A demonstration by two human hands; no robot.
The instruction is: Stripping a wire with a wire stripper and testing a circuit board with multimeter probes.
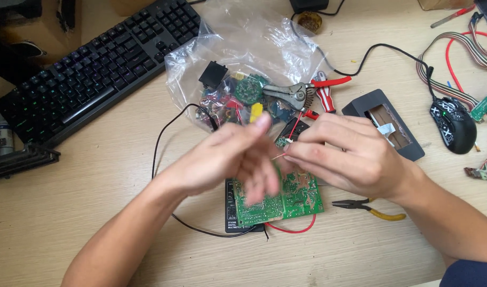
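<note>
Right hand (355, 159) pinches a thin red wire (279, 156) in closed fingers above the green circuit board (294, 199), keeping it taut; left hand (227, 157) blurred, grip unreadable.

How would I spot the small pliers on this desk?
Start at the green circuit board under the hands, in the middle of the wooden desk. Just to its right lie the small pliers, near the right forearm. Their yellow handles set them apart from the red-handled wire stripper farther up.
</note>
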